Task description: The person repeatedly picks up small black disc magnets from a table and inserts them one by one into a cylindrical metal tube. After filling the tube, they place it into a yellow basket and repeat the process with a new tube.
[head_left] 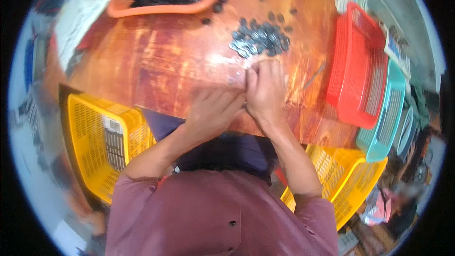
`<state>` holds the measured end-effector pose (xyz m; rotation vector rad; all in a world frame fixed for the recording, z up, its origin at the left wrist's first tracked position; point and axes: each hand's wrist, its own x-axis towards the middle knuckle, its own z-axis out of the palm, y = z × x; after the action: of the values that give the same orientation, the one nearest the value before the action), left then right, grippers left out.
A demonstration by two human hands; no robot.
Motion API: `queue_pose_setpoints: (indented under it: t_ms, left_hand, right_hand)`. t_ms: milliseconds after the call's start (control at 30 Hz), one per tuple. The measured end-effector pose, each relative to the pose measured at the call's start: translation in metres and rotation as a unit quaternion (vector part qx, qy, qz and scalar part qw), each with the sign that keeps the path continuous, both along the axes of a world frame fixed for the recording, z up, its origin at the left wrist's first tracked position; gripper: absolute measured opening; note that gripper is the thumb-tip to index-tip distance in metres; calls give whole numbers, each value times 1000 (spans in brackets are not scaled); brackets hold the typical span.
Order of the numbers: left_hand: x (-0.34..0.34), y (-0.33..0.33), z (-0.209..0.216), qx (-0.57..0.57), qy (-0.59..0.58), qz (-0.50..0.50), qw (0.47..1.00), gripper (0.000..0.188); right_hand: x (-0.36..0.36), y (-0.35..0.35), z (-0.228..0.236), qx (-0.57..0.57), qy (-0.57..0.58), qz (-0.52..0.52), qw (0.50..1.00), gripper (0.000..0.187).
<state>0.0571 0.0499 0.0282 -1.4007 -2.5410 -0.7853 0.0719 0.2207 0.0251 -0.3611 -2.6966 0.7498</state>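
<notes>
My left hand (214, 109) and my right hand (266, 90) meet over the near part of the wooden table (166, 66). The fingers of both are bent in toward each other, the left ones smeared by motion. Whatever they pinch is too small and blurred to name. Just beyond the right hand lies a pile of small, shiny, dark round pieces (259, 39). A few more loose dark pieces (280, 18) are scattered along its far side.
At the far left stands an orange tub (166, 11) full of dark pieces. Red baskets (343, 66) and a teal basket (395, 109) are at the table's right edge. A yellow crate (87, 142) flanks me on the left, and another yellow crate (358, 185) on the right.
</notes>
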Motion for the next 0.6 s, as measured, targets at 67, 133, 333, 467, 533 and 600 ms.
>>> queue_pose_setpoints:
  t_ms: [67,133,333,467,533,600]
  left_hand:
    - [5,-5,-3,-38,33,19,999,37]
    - [2,-9,-10,49,55,-3,997,38]
    - [26,-22,34,256,-308,167,901,35]
    - [42,-98,71,365,-339,207,842,31]
    - [48,-153,86,419,-330,274,800,27]
    - [43,-220,91,457,-286,385,749,21]
  right_hand:
    - [0,5,-11,-94,68,25,993,16]
    - [7,9,-22,-219,90,-19,971,29]
    - [16,22,-17,-288,87,-40,953,36]
    - [14,33,-26,-252,75,-36,964,43]
    - [14,40,-33,-236,89,-27,967,45]
    - [15,41,-29,-224,65,-35,972,44]
